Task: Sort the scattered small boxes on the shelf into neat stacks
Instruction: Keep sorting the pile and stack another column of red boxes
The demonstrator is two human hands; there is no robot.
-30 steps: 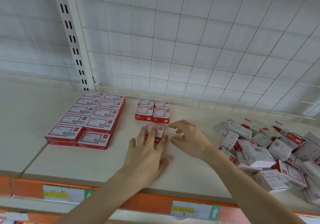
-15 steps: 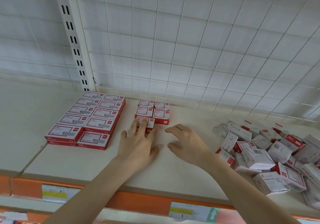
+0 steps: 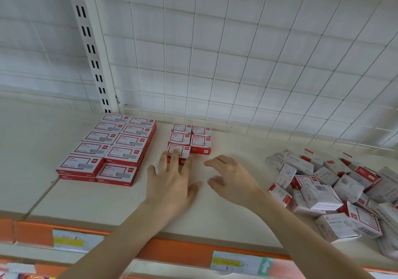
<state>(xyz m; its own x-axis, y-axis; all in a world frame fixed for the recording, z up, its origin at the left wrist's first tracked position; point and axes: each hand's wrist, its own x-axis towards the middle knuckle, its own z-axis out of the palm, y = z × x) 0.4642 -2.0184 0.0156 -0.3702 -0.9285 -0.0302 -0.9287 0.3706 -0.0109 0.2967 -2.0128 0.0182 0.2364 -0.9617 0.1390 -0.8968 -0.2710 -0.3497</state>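
Left hand (image 3: pixel 172 181), fingers straight, presses a red-and-white small box (image 3: pixel 183 149) under its fingertips; right hand (image 3: pixel 233 180) alongside, fingers loose, empty

Small red-and-white boxes (image 3: pixel 190 136) flat in two tidy columns, right of the slotted post (image 3: pixel 94 48); front-left box (image 3: pixel 178 150) butted against them. Jumbled heap of boxes (image 3: pixel 336 190), tilted every way, far right of post.
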